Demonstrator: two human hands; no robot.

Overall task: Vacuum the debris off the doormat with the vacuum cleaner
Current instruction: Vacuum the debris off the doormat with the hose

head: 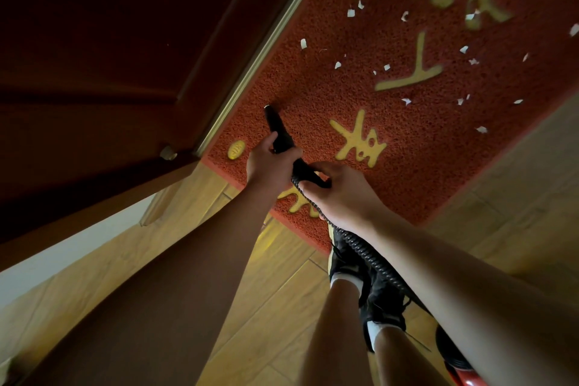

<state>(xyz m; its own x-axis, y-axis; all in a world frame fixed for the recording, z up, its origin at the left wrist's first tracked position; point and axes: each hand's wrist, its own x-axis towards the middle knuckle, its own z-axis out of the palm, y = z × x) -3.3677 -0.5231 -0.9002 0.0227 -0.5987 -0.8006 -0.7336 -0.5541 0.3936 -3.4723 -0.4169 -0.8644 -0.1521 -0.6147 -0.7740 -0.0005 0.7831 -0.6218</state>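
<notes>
Doormat [423,150]: red, coarse looped pile, lying on the wooden floor [282,307] against the door [109,72] threshold.

Debris [351,12]: white scraps scattered over the far and right parts of the mat, well apart from the nozzle [277,128], whose tip rests on the mat near the threshold.

Left hand [269,163]: wrapped round the black nozzle tube. Right hand [338,194]: clasping the joint where the tube meets the ribbed hose [369,257].

Handling, as we judge it:
- The tube looks stiff and light. A hold on the tube for steering and one at the joint for support seems apt.
- The hose is flexible and will likely drag and spring back.
- The scraps look paper-light. Some may cling in the pile or flutter.
- The mat edge may lift under suction.

Not resolved:
- The nozzle mouth is hidden against the pile.
- The vacuum body [463,376] is cut off at the lower right, so no switch is seen.
- The mat runs out of frame.
- The far scraps are blurred.
</notes>
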